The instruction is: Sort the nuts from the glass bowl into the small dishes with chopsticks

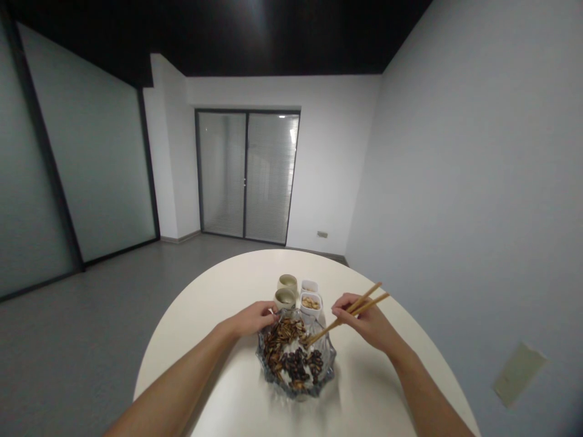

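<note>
A clear glass bowl (pixel 268 371) holds a heap of dark and striped seeds (pixel 291 357) on a round white table (pixel 218 303). My right hand (pixel 364 321) is closed on a pair of wooden chopsticks (pixel 350 312); their tips reach down into the seeds near the bowl's right side. My left hand (pixel 255 318) rests at the bowl's far left rim, its fingers curled against the glass. Just behind the bowl stand two beige cups (pixel 286 290) and two small white square dishes (pixel 311 301), the nearer one with pale nuts in it.
The table stands close to a grey wall on the right. A grey floor stretches to the left and back. Frosted glass partitions line the left side, and a glass sliding door (pixel 248 176) is at the far end.
</note>
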### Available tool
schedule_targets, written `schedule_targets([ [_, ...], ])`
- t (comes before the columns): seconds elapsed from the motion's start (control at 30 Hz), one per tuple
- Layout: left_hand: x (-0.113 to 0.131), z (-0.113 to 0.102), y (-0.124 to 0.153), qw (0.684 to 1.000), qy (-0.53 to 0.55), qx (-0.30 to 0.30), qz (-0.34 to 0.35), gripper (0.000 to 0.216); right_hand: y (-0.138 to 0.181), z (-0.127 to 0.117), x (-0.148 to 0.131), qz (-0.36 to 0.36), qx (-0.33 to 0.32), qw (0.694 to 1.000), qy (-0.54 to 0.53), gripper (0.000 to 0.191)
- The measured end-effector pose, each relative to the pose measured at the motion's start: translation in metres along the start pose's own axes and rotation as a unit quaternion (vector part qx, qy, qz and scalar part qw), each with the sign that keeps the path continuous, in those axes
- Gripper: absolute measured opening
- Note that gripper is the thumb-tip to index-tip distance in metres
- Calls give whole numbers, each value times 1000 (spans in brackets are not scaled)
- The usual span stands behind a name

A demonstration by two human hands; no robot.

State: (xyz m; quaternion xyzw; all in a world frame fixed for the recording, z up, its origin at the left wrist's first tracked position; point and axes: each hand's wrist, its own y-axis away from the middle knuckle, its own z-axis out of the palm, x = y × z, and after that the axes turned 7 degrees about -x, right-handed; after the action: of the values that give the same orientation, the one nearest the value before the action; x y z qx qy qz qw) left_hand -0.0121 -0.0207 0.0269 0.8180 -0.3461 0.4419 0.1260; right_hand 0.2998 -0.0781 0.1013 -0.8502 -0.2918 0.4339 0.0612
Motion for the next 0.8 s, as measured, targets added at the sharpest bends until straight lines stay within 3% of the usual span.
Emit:
schedule_targets([
  [0.8,-3,-1,-1,1000,1,11,-5,32,0,1,1,-13,-37,999,-7,23],
])
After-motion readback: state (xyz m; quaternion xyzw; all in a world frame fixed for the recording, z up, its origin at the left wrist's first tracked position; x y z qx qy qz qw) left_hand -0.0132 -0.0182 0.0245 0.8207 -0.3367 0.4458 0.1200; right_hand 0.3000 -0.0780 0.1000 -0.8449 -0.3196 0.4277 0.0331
